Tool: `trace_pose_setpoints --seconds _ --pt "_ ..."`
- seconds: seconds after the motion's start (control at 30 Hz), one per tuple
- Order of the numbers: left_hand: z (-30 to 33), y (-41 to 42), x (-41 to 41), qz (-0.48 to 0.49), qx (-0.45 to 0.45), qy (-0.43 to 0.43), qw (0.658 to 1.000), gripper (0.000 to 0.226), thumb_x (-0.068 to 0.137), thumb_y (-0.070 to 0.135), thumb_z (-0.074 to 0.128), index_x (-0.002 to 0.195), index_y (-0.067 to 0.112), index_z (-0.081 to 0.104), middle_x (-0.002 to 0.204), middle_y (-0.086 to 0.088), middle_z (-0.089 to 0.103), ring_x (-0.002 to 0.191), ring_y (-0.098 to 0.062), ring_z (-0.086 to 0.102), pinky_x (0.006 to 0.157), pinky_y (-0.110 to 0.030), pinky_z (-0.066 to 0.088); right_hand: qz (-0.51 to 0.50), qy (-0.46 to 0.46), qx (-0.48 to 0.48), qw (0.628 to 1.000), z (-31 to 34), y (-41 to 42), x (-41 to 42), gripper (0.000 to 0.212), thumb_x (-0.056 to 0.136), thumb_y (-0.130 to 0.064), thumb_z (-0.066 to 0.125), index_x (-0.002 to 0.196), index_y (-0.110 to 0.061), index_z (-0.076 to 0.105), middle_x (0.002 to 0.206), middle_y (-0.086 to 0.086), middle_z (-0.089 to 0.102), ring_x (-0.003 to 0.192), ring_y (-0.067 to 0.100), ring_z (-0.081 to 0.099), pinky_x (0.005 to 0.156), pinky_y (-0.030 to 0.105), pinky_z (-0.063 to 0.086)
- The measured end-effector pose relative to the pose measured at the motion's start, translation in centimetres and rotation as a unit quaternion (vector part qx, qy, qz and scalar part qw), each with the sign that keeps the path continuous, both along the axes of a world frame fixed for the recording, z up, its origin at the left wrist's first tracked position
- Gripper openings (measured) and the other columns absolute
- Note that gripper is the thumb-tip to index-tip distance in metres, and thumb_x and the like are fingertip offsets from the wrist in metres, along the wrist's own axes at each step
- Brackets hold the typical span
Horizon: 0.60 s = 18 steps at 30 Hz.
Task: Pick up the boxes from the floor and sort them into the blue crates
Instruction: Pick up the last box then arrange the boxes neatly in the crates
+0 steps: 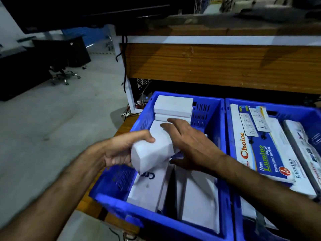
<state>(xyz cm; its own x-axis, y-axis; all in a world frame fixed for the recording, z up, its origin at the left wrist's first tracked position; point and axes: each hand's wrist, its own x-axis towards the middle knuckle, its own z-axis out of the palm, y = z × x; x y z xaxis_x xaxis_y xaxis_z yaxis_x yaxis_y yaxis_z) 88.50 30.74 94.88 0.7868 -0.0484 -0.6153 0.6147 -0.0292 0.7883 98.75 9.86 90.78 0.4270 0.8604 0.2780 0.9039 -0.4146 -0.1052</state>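
A plain white box [154, 150] is held over the left blue crate [111, 188]. My left hand [121, 150] grips its near end, thumb on top and fingers underneath. My right hand [187, 145] lies across its far side, fingers stretched over the top and thumb low beside it. Below it, several white boxes [196, 197] lie in the crate, and two small white boxes [173, 105] are stacked at the far end. The right blue crate [231, 136] holds blue-and-white extension socket boxes [264, 145].
Both crates stand on a low wooden surface [121, 126] under a wooden bench [217, 65]. Black cables [124, 66] hang at the bench's left end. Grey floor [60, 119] spreads to the left, with an office chair [62, 73] and dark desks [26, 63] beyond.
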Motion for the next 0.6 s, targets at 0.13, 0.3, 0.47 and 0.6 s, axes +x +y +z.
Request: trace_pose_setpoints --seconds 0.13,0.3,0.47,0.6 --pt "-0.9 2.5 2.8 -0.022 -0.121 0.048 0.991 0.066 0.081 0.035 0.065 0.140 0.006 0.057 0.130 -0.025 0.058 0.110 -0.036 0.059 0.093 -0.048 0.051 -0.013 -0.091 -0.028 0.995 0.1 0.7 1.3 0.088 0.068 -0.038 0.080 0.141 -0.013 0.039 0.132 0.011 0.047 0.118 0.031 0.049 0.077 0.044 0.055" --pt "-1.5 3.1 6.4 0.005 0.113 -0.138 0.984 0.041 0.091 0.031 0.073 0.126 0.010 0.067 0.117 -0.012 0.071 0.111 -0.025 0.065 0.083 -0.029 0.055 -0.080 -0.047 -0.065 0.994 -0.6 1.8 4.1 0.090 0.068 -0.052 0.081 0.139 -0.023 0.034 0.127 0.001 0.047 0.115 0.025 0.050 0.065 0.040 0.051" --pt "-3.9 3.4 9.5 -0.202 0.607 -0.368 0.675 0.092 0.067 0.081 0.065 0.143 0.032 0.047 0.135 0.006 0.048 0.128 -0.015 0.040 0.116 -0.043 0.030 -0.157 0.050 -0.101 0.981 -1.8 4.1 7.7 0.095 0.069 -0.059 0.078 0.143 -0.022 0.031 0.128 0.005 0.049 0.116 0.029 0.052 0.079 0.046 0.054" --pt "-7.5 4.1 13.7 -0.293 0.696 -0.344 0.559 0.092 0.076 0.058 0.071 0.151 0.020 0.033 0.134 -0.006 0.052 0.123 -0.026 0.052 0.107 -0.039 0.041 -0.196 0.106 -0.157 0.962 -3.2 6.6 9.8 0.102 0.068 -0.058 0.082 0.148 -0.020 0.029 0.136 0.009 0.048 0.123 0.031 0.050 0.090 0.050 0.053"
